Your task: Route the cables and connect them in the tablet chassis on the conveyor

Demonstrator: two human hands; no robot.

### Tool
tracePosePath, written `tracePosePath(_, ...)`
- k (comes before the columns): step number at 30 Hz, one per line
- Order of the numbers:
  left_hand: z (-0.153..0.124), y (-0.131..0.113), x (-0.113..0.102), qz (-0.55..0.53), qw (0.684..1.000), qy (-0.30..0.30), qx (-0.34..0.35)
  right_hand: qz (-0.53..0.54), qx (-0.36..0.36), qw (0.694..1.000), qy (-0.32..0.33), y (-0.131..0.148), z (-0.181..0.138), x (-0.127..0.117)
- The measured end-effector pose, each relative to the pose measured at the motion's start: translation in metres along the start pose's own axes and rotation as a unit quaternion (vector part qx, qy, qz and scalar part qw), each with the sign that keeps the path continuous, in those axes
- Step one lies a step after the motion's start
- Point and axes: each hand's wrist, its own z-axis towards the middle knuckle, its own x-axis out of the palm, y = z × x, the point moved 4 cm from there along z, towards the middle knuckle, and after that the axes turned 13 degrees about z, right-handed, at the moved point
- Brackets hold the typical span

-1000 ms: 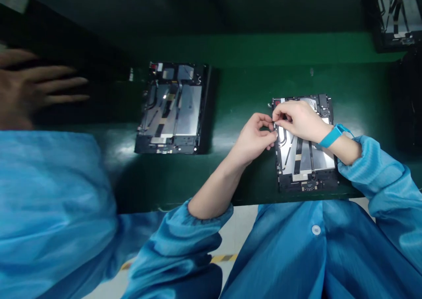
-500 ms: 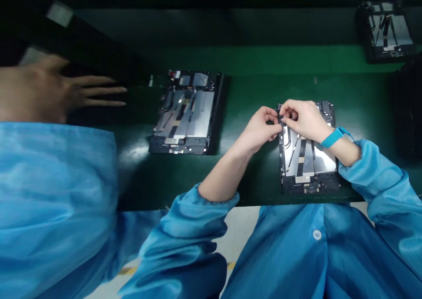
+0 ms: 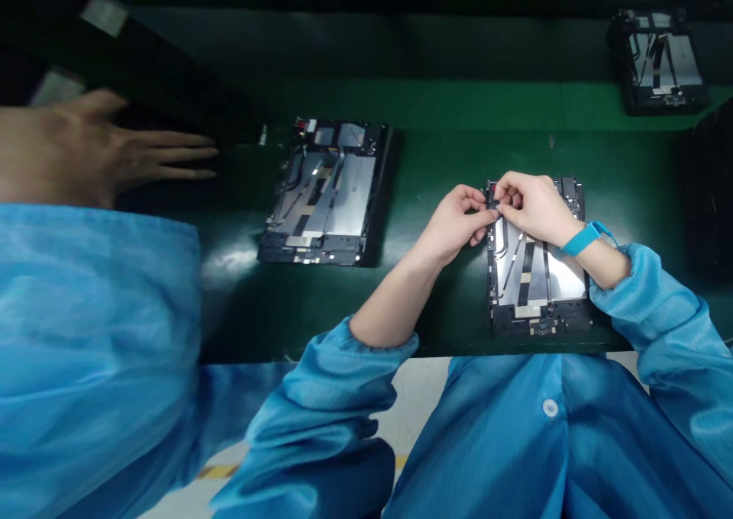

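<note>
An opened tablet [image 3: 564,278], its silver inner plate, black frame and flat cables showing, lies on the green bench in front of me. Over its upper left corner my two hands meet. My left hand [image 3: 458,217] comes in from the left, thumb and fingers pinched at the tablet's edge. From above, my right hand [image 3: 532,206], with a blue band [image 3: 584,238] on its wrist, pinches at the same corner. Whatever is between the fingertips is too small or hidden to make out. The right hand covers part of the tablet's top.
A stack of similar opened tablets [image 3: 358,191] sits left of my hands. Another stack [image 3: 676,61] stands at the back right. A dark block [image 3: 710,191] is at the right edge. At far left, a co-worker's hand [image 3: 108,153] and blue sleeve [image 3: 97,336] reach over the bench [image 3: 440,153].
My fingertips have shifted slightly at the tablet's corner, the left thumb a little further in over it. The view has moved slightly. Both hands stay pinched.
</note>
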Motion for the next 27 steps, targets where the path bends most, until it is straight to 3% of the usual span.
tracePosePath(9, -0.005, -0.012, 0.012, 0.056, 0.995, -0.043, -0.068, -0.041, -0.022, 0.999, -0.001, -0.004, -0.003, -0.001)
tracePosePath(15, 0.0, -0.012, 0.017, 0.096, 0.989, -0.093, -0.066, -0.107, -0.089, 0.984, -0.109, 0.001, -0.025, -0.023)
tracePosePath(18, -0.006, -0.007, 0.011, 0.128, 0.988, -0.064, -0.065, -0.104, -0.043, 0.977, -0.181, -0.008, -0.06, -0.043)
tracePosePath(21, -0.027, 0.001, 0.003, 0.237, 0.971, -0.044, 0.009, -0.041, 0.062, 0.973, -0.221, -0.024, -0.104, -0.051)
tracePosePath(24, -0.051, 0.012, 0.007, 0.335, 0.935, -0.042, 0.105, 0.035, 0.121, 0.968, -0.217, -0.03, -0.138, -0.037)
tracePosePath(27, -0.064, 0.021, 0.014, 0.283, 0.948, -0.031, 0.142, 0.084, 0.122, 0.964, -0.222, -0.022, -0.148, -0.015)
